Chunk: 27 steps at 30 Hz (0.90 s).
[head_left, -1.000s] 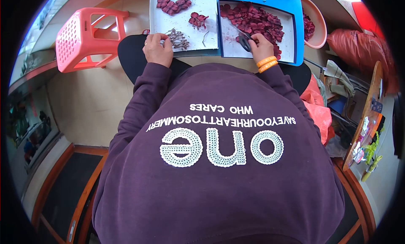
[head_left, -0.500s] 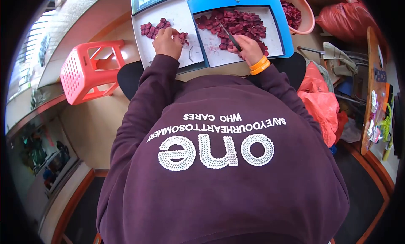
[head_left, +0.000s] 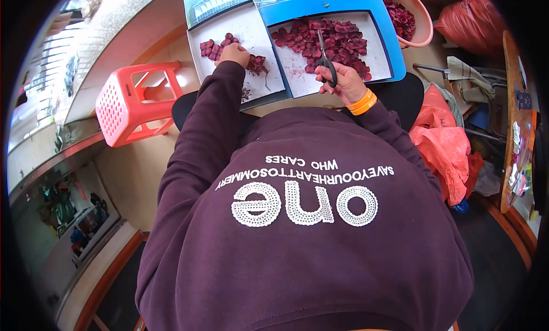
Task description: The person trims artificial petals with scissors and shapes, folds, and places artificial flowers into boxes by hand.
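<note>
My right hand point(head_left: 343, 82) grips black-handled scissors point(head_left: 326, 62), their blades pointing away from me over the right-hand white tray point(head_left: 374, 51). Loose dark red petals point(head_left: 337, 39) are heaped beneath the blades. In the left-hand white tray point(head_left: 200, 36), my left hand point(head_left: 235, 55) is closed on a dark red flower sprig point(head_left: 258, 65), with a thin stem trailing toward me. The fingertips are partly hidden from this angle. More dark red flowers point(head_left: 211, 48) lie just beyond and left of that hand, and small dark scraps point(head_left: 246, 95) sit at the tray's near edge.
Both trays rest on a blue printed board point(head_left: 297, 0). A pink basin point(head_left: 424, 31) of dark red petals stands at the far right. Left is a pink plastic stool point(head_left: 123, 105); red plastic bags point(head_left: 440, 139) and a folding metal frame point(head_left: 429, 68) are at right.
The right hand has turned and drawn slightly back, so the scissors now point more straight away from me. The left hand stays over its tray, now more closed. The whole view has shifted slightly.
</note>
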{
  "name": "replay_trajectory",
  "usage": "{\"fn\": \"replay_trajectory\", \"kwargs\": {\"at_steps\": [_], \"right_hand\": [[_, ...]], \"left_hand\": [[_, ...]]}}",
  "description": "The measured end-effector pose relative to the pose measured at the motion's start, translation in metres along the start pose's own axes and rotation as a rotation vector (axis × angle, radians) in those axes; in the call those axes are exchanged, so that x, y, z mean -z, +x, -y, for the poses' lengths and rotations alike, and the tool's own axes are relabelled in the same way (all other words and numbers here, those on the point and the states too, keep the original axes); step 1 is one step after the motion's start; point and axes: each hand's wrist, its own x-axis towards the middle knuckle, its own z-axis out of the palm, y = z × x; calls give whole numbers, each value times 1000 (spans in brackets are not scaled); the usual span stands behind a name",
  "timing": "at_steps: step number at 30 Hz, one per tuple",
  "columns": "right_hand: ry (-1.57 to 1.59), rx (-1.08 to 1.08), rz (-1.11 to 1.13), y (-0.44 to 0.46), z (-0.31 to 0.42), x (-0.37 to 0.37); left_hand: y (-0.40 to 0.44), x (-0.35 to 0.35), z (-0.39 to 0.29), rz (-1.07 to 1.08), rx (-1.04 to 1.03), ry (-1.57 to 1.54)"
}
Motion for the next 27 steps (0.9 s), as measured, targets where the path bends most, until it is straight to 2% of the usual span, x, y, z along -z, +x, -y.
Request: {"fn": "replay_trajectory", "kwargs": {"at_steps": [6, 10, 16, 20, 22, 26, 27], "right_hand": [[-46, -1, -63, 3, -4, 2], [-112, 7, -82, 6, -13, -2], [-117, 28, -127, 1, -12, -1], [-169, -7, -182, 3, -18, 5], [-191, 11, -166, 3, -20, -11], [-222, 21, -154, 2, -19, -15], [-219, 8, -158, 2, -20, -16]], "left_hand": [[-4, -4, 8, -100, -74, -71], [-24, 3, -7, -61, -143, 206], [-23, 7, -6, -10, -139, 55], [-39, 23, 0, -158, -190, -163], [-29, 29, 31, -345, -179, -442], [-9, 30, 53, -413, -142, -482], [-14, 30, 53, -465, -57, -428]]}}
